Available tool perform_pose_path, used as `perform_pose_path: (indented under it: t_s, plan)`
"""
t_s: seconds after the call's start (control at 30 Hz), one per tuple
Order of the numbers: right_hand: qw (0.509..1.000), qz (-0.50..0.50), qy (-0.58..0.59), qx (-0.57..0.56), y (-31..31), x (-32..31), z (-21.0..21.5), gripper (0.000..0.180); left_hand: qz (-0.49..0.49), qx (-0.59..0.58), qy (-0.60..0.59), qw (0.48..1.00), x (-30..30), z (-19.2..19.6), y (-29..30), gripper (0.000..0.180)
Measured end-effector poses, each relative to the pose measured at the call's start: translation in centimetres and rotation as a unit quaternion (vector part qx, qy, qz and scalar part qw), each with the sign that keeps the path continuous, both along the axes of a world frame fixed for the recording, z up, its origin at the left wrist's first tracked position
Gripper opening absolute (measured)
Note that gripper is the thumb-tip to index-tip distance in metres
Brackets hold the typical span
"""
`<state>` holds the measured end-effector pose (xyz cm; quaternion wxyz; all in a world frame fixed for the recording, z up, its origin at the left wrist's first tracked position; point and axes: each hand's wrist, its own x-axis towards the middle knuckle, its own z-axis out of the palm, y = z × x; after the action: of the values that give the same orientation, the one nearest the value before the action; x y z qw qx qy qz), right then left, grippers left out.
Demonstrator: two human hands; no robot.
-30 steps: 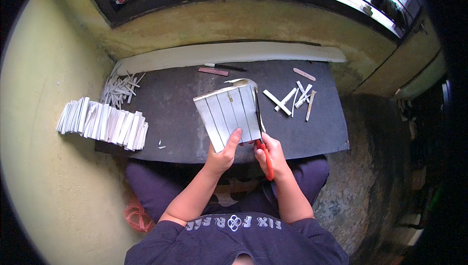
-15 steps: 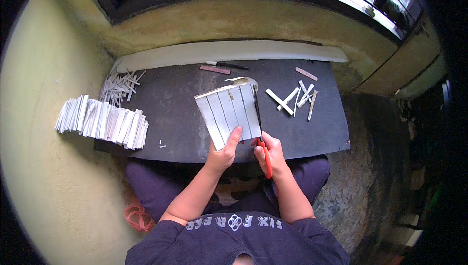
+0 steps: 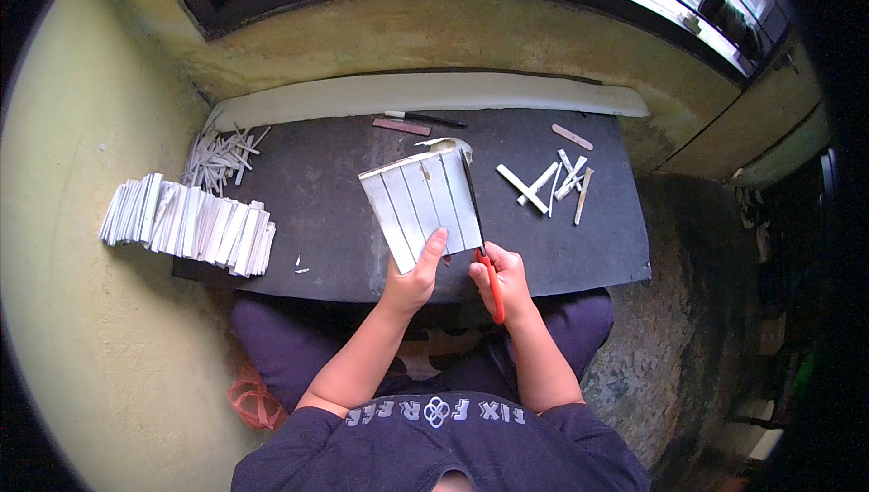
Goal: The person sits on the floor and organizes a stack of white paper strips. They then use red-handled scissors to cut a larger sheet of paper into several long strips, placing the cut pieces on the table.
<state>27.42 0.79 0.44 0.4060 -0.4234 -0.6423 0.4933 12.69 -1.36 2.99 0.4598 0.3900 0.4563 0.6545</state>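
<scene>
My left hand [image 3: 415, 280] grips the lower edge of a white panel [image 3: 418, 202] marked with dark lengthwise lines, its thumb lying on the front face. The panel is tilted, and a strip curls away at its ragged far edge. My right hand [image 3: 504, 280] is closed round the red handles of a pair of scissors [image 3: 491, 284]. Their dark blades run along the panel's right edge, pointing away from me. Part of the blades is hidden by the panel, so I cannot tell how far apart they are.
A row of upright white strips [image 3: 188, 225] stands at the table's left, with a heap of thin offcuts [image 3: 220, 155] behind it. Loose strips [image 3: 529, 186] lie to the right. A pen [image 3: 425, 118] and a pinkish flat bar [image 3: 401, 126] rest near the long white board [image 3: 434, 95] at the back.
The panel has shifted slightly toward the left. The scissors and my right hand have risen a little along its right edge, and the blades show more in front of it.
</scene>
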Motion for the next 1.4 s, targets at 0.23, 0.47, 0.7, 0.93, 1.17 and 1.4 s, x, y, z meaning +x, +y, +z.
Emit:
perform_pose_path:
  t_s: [0.23, 0.47, 0.7, 0.93, 1.17, 1.4]
  plan:
    - [1.0, -0.006, -0.004, -0.01, 0.0, -0.1, -0.1, 0.044, -0.003, -0.003, -0.011, 1.0, -0.2, -0.3, 0.2, 0.023]
    - [1.0, -0.004, -0.018, -0.003, 0.0, -0.1, 0.0, 0.036, 0.002, -0.002, -0.02, 1.0, -0.1, -0.2, 0.2, 0.024]
    - [0.999, 0.011, -0.037, -0.006, 0.0, 0.6, -0.3, 0.045, -0.018, -0.007, 0.006, 1.0, 0.0, -0.3, 0.1, 0.025]
    - [0.999, 0.023, 0.013, -0.045, -0.4, 1.3, 0.4, 0.059, -0.05, -0.024, 0.017, 0.998, 1.2, -0.8, -1.2, 0.025]
    - [0.998, 0.004, -0.001, -0.059, -0.6, 1.1, 0.6, 0.051, -0.048, -0.019, 0.02, 0.998, 1.2, -1.0, -1.4, 0.026]
    - [0.998, -0.003, 0.011, -0.069, -0.6, 0.8, 0.2, 0.048, -0.039, -0.034, -0.009, 0.999, 0.8, -1.3, -1.4, 0.03]
